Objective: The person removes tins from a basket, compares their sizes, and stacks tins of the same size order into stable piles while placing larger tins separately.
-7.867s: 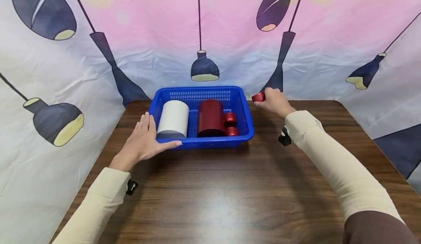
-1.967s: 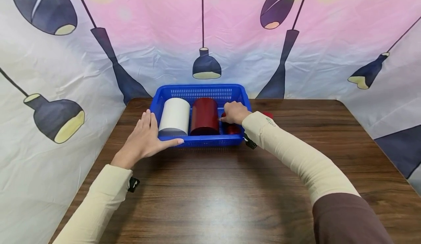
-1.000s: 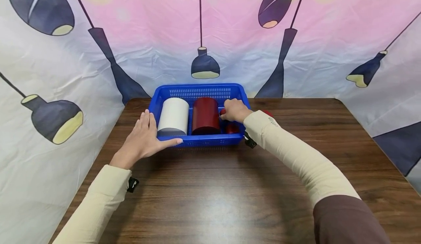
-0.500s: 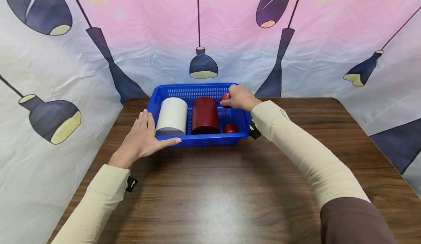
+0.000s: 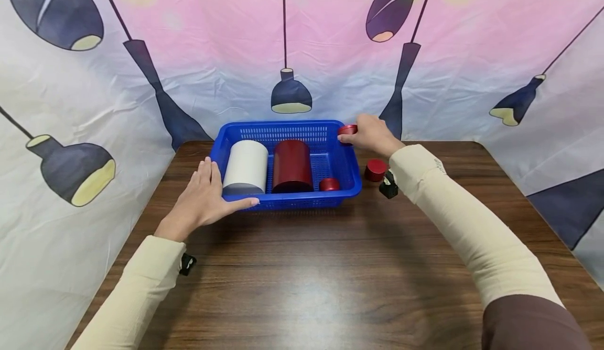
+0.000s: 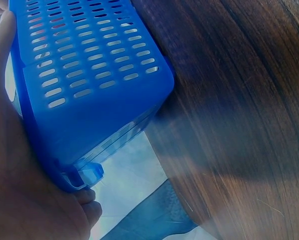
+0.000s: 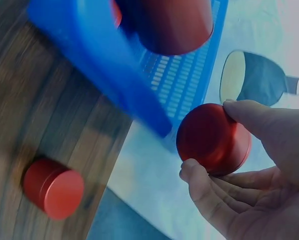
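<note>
My right hand [image 5: 375, 132] pinches a small round red tin [image 7: 209, 137] between thumb and fingers, raised at the right back corner of the blue plastic basket [image 5: 302, 197]. A like red tin [image 5: 329, 184] remains inside at the basket's right front. Another small red tin [image 7: 54, 187] stands on the table, just right of the basket. My left hand [image 5: 203, 198] rests on the basket's left front corner with straight fingers along the left side and the thumb along the front rim. In the left wrist view its palm lies against the slotted basket's rim.
Inside the basket lie a big white cylinder [image 5: 247, 166] at left and a big dark red cylinder [image 5: 292, 165] in the middle. The basket sits near the back edge of the brown wooden table [image 5: 302, 266]. A patterned cloth [image 5: 226, 67] hangs behind.
The red tin held earlier now stands on the table right of the basket. My right hand has since lifted a second tin out and moved it rightward. The left hand stays at its corner.
</note>
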